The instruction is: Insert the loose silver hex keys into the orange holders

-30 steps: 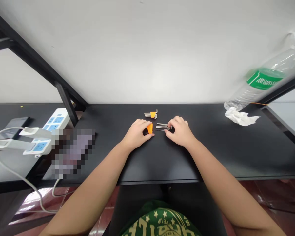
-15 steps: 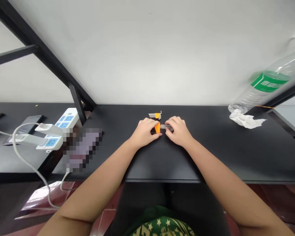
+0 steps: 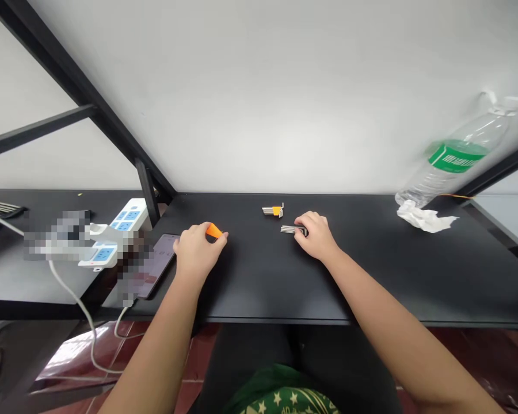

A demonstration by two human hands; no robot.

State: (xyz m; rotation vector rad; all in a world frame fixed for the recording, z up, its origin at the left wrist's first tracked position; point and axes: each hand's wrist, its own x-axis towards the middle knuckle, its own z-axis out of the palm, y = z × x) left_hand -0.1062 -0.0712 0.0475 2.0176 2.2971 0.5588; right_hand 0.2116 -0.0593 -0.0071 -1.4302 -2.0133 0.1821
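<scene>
Between thumb and fingers, my left hand (image 3: 197,247) pinches an orange plastic hex key holder (image 3: 214,231) just above the black table. The holder carries no keys that I can see. Some distance to the right, my right hand (image 3: 317,234) is closed around the bent ends of a bundle of metal hex keys (image 3: 288,229), whose straight ends point left. Behind the two hands lies a second, smaller hex key set (image 3: 273,211), its keys seated in an orange-yellow holder.
A phone (image 3: 160,261) on a cable and a white power strip (image 3: 132,215) with plugs are at the left. At the back right a clear bottle with a green label (image 3: 457,155) leans by the wall, beside a crumpled tissue (image 3: 425,218). Black frame bars (image 3: 147,184) rise at the left.
My left hand has moved left with the orange holder, which has come off the hex keys. My right hand still has the bundle at about the same spot.
</scene>
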